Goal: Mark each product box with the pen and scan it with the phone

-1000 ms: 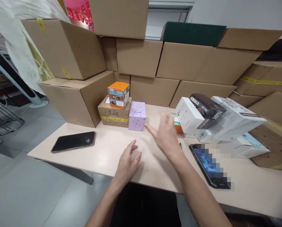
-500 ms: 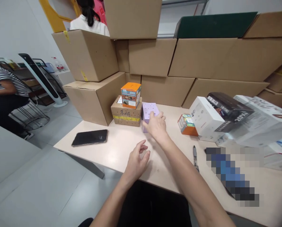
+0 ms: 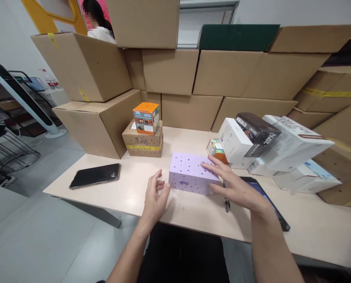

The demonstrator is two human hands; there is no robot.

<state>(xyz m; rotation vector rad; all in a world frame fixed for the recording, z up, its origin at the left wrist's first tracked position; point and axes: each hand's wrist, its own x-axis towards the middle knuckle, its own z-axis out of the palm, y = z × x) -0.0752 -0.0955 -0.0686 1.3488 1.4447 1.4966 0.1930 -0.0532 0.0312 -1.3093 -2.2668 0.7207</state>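
Note:
A lilac cardboard box (image 3: 189, 173) with small dark dots lies on the table in front of me, its long side facing me. My right hand (image 3: 236, 186) grips its right end, fingers on the top and thumb at the front face. Beside the box's left end is my left hand (image 3: 155, 198), open with loosely curved fingers; its thumb tip is close to the front left corner, and I cannot tell whether it touches. A pen (image 3: 227, 204) lies partly hidden under my right hand.
To the left lie a black phone (image 3: 95, 175) and an orange box (image 3: 146, 118) atop a small brown carton (image 3: 142, 142). On the right are a tablet-like device (image 3: 269, 200), another orange box (image 3: 216, 150) and several white boxes (image 3: 235, 141). Large cartons (image 3: 191, 112) wall the back.
My right hand has brought the lilac box from beside the brown carton toward me and to the right, turning it lengthwise. My left hand remains low by its left end. The view has shifted right.

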